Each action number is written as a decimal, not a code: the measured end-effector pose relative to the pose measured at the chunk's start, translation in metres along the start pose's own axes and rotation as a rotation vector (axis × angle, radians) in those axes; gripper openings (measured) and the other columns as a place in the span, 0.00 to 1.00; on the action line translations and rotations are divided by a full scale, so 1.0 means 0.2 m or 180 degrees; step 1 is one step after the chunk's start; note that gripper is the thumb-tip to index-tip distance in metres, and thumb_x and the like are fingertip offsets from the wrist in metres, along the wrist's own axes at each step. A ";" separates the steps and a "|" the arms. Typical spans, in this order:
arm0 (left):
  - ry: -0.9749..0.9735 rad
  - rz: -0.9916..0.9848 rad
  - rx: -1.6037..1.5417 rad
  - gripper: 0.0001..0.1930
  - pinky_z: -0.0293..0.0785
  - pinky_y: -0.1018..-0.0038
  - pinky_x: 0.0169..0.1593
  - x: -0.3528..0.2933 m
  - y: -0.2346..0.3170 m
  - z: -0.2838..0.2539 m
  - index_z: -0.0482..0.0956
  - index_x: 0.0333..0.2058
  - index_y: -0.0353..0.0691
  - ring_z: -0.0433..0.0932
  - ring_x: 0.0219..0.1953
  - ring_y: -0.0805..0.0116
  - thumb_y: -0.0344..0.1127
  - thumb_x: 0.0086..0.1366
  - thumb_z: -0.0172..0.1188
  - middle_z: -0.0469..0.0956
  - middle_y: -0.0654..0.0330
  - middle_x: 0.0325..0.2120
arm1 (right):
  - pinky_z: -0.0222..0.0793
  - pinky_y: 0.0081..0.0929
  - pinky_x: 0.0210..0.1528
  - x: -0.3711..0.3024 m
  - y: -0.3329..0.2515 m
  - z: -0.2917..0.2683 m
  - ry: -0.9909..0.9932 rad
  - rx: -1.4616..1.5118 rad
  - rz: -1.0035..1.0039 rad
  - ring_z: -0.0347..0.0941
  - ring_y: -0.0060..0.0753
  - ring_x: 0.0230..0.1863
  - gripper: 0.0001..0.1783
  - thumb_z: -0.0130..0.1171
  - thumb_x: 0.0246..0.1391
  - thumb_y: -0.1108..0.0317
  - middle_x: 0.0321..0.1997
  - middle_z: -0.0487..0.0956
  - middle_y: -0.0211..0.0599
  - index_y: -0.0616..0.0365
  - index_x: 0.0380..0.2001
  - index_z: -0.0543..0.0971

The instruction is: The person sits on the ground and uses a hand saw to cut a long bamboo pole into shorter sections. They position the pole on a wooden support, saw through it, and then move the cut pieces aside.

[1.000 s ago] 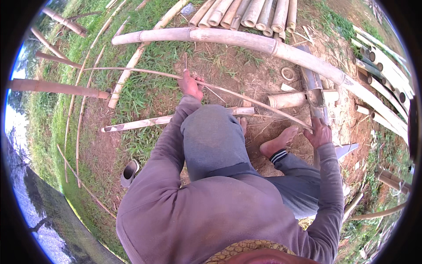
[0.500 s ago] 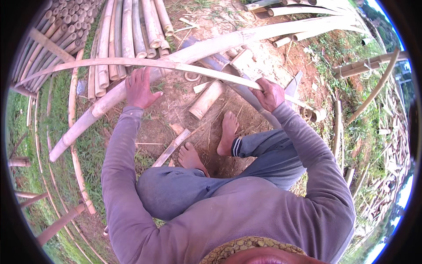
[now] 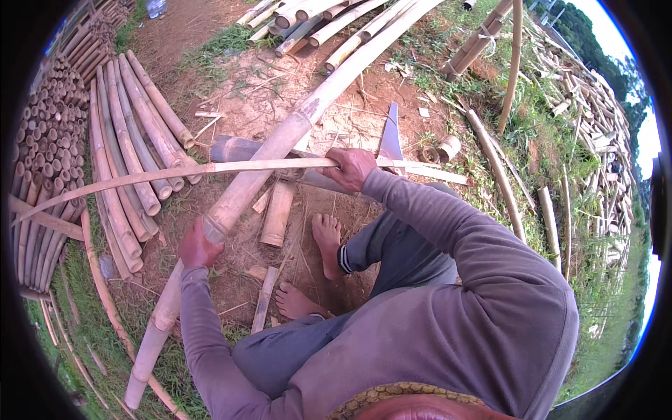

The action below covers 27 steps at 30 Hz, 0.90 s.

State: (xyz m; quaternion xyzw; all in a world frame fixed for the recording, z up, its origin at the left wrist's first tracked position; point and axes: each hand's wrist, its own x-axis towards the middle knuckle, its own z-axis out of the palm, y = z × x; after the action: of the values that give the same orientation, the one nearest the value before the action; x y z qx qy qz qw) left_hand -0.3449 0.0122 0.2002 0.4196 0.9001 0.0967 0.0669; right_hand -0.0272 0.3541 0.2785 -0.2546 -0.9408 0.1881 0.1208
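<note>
A long, thick, pale bamboo pole (image 3: 283, 136) slants from the lower left to the upper right. My left hand (image 3: 201, 245) is closed round it near a joint, its fingers partly hidden. In my right hand (image 3: 351, 169) is a long, thin bamboo strip (image 3: 245, 166), gripped toward its right end. The strip crosses above the pole and bends down to the far left, over the stacked bamboo. A darker bamboo piece (image 3: 238, 148) lies beneath the pole. Just beyond my right hand stands a bluish saw blade (image 3: 392, 133). A short bamboo section (image 3: 278, 213) rests on the ground between my hands.
Long bamboo poles (image 3: 133, 140) and a stack of cut ends (image 3: 52, 133) fill the left. More poles (image 3: 308, 17) lie at the far side. A bamboo post frame (image 3: 483, 38) rises at the right, before a heap of bamboo scraps (image 3: 595, 133).
My left hand has come down from beside the strip and closed on the thick pole. My right hand, still gripping the strip, appears farther left as the whole view has shifted.
</note>
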 end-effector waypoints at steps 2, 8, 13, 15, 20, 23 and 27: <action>-0.0098 -0.0004 -0.0127 0.47 0.80 0.49 0.57 -0.12 0.06 0.01 0.70 0.65 0.46 0.82 0.55 0.43 0.44 0.45 0.84 0.82 0.46 0.54 | 0.78 0.52 0.40 -0.05 0.06 -0.03 -0.0013 0.0014 -0.0094 0.85 0.57 0.36 0.24 0.65 0.63 0.40 0.33 0.86 0.47 0.51 0.42 0.84; 0.0248 -0.0125 -0.0119 0.53 0.78 0.53 0.61 -0.45 -0.21 0.13 0.68 0.70 0.48 0.81 0.58 0.45 0.44 0.44 0.84 0.80 0.48 0.57 | 0.77 0.50 0.40 -0.04 0.12 -0.11 -0.0166 -0.0086 -0.0144 0.85 0.57 0.37 0.23 0.66 0.63 0.42 0.33 0.86 0.47 0.51 0.42 0.84; -0.0137 -0.0633 0.0036 0.51 0.67 0.48 0.68 -0.70 -0.30 0.04 0.68 0.71 0.52 0.76 0.66 0.51 0.46 0.48 0.83 0.76 0.54 0.64 | 0.75 0.46 0.33 -0.07 0.23 -0.03 0.0052 0.0173 -0.0715 0.81 0.51 0.28 0.16 0.73 0.60 0.56 0.31 0.84 0.48 0.59 0.39 0.84; 0.0153 -0.0667 0.0086 0.49 0.62 0.47 0.71 -0.77 -0.36 0.07 0.68 0.71 0.54 0.72 0.70 0.53 0.47 0.51 0.81 0.74 0.57 0.67 | 0.73 0.44 0.33 -0.01 0.40 0.06 -0.0268 0.0473 -0.0576 0.78 0.46 0.26 0.17 0.73 0.60 0.57 0.29 0.82 0.47 0.61 0.38 0.83; 0.1444 -0.1358 -0.0487 0.44 0.63 0.51 0.73 -1.03 -0.35 0.13 0.67 0.73 0.49 0.73 0.68 0.50 0.49 0.59 0.74 0.75 0.52 0.67 | 0.72 0.46 0.34 0.22 0.27 0.16 -0.0457 0.0278 -0.1012 0.78 0.49 0.27 0.17 0.72 0.62 0.53 0.28 0.81 0.47 0.56 0.40 0.84; 0.2930 -0.2097 -0.3327 0.42 0.68 0.53 0.70 -1.08 -0.36 0.17 0.59 0.76 0.42 0.76 0.65 0.48 0.53 0.72 0.65 0.76 0.46 0.66 | 0.73 0.47 0.35 0.31 0.14 0.20 -0.0499 0.0240 -0.1328 0.79 0.52 0.30 0.16 0.74 0.59 0.56 0.30 0.82 0.47 0.55 0.39 0.84; 0.4316 -0.2304 -0.5958 0.31 0.77 0.51 0.63 -1.03 -0.25 -0.14 0.59 0.73 0.37 0.82 0.56 0.50 0.48 0.80 0.54 0.79 0.41 0.58 | 0.76 0.48 0.39 0.25 -0.04 0.24 -0.0513 0.0435 -0.1890 0.83 0.54 0.36 0.16 0.77 0.55 0.59 0.35 0.84 0.47 0.55 0.40 0.84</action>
State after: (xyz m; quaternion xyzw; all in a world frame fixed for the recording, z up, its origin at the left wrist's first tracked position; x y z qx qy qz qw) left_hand -0.2564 -0.1801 0.2232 -0.2031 0.3994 0.8863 -0.1175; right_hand -0.0878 0.3590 0.2445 0.0557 -0.9658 0.2270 0.1124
